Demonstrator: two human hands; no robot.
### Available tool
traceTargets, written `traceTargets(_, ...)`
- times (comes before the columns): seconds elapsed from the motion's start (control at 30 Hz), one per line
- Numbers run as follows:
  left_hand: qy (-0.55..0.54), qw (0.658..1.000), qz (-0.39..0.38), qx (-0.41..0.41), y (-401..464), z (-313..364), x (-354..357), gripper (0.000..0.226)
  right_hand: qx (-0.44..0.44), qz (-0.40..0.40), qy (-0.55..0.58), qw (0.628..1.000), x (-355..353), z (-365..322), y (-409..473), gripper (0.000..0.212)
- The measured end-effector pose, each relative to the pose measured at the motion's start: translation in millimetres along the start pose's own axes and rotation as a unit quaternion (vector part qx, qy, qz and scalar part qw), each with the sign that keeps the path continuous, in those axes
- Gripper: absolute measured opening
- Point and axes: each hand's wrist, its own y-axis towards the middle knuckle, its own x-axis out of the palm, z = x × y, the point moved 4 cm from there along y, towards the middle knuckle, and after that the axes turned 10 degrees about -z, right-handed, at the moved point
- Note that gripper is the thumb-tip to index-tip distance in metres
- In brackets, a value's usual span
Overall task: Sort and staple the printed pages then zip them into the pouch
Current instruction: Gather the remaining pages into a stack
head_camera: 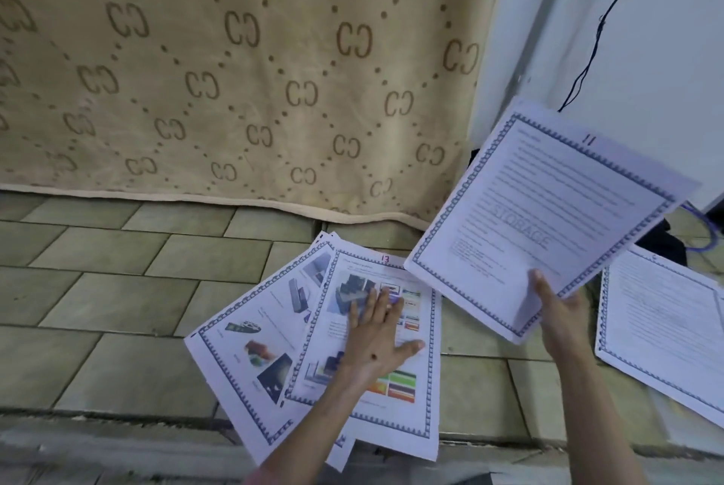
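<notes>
Printed pages with blue borders lie fanned out on the tiled floor. My left hand rests flat, fingers spread, on the top sheet marked 13, which carries colour pictures. Under it to the left lies another picture page. My right hand holds a text page marked 11 by its lower edge, thumb on top, lifted and tilted above the floor. A further stack of text pages lies on the floor at the right. No stapler or pouch is in view.
A beige patterned blanket hangs down to the floor tiles along the back. A white wall with a dark cable stands at the right. A blue cord lies behind the held page.
</notes>
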Motion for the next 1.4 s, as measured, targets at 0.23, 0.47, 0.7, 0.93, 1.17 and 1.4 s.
traceTargets(0.23, 0.012, 0.999, 0.035, 0.003, 13, 28, 3, 0.109, 0.065, 0.028, 0.159, 0.985, -2, 13, -3, 0.065)
traceTargets(0.47, -0.114, 0.982, 0.137, -0.058, 8, -7, -38, 0.056, 0.071, 0.033, 0.240, 0.968, -13, 13, 1, 0.042)
traceTargets(0.7, -0.147, 0.944, 0.141, -0.258, 10, -86, -67, 0.064, 0.103, -0.044, 0.179, 0.978, 5, 17, 6, 0.033)
traceTargets(0.93, -0.150, 0.934, 0.150, -0.287, 9, -105, -80, 0.074, 0.125, -0.068, 0.134, 0.981, 5, 22, 12, 0.091)
traceTargets(1.17, -0.106, 0.930, 0.245, -0.251, 2, -82, -81, 0.058, 0.093, -0.061, 0.274, 0.955, 3, 19, 17, 0.029)
traceTargets(1.4, -0.231, 0.940, 0.118, -0.220, 17, -47, -62, 0.046, 0.107, -0.065, 0.315, 0.941, 5, 22, 15, 0.022)
